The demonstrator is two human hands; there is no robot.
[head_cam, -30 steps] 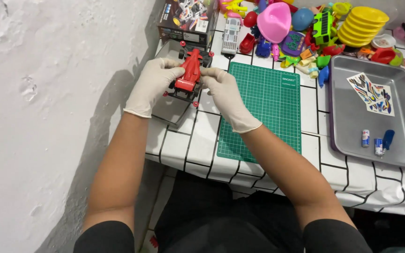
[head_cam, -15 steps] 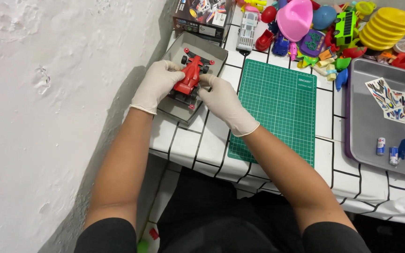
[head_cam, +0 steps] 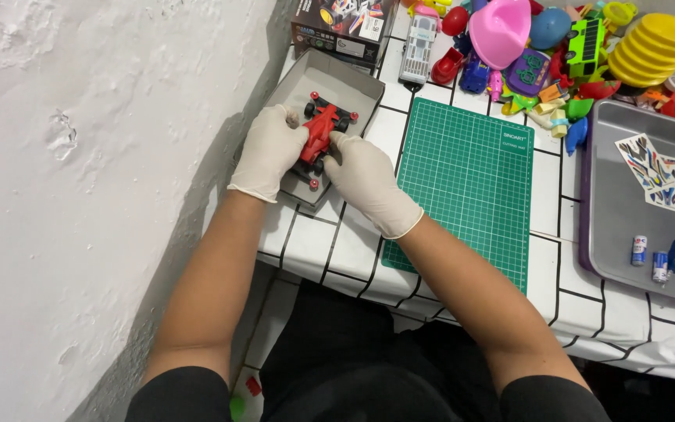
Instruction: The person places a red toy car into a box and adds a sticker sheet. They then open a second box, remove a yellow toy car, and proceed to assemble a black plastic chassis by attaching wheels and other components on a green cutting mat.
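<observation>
**Both gloved hands on the red toy racer**

I had my left hand [head_cam: 269,153] curled around the left side of the red toy racing car [head_cam: 319,137], fingers closed against it. My right hand [head_cam: 363,177] gripped it from the right — thumb and fingertips pinching the body near its middle. The car sat over a shallow grey box tray [head_cam: 318,82] at the far left of the white tiled table [head_cam: 330,242]. Just right lay a green cutting mat [head_cam: 466,187]. Further right stood a metal tray [head_cam: 626,227] with a sticker sheet [head_cam: 658,172] — beyond, a pile of colourful plastic toys [head_cam: 556,55].
</observation>
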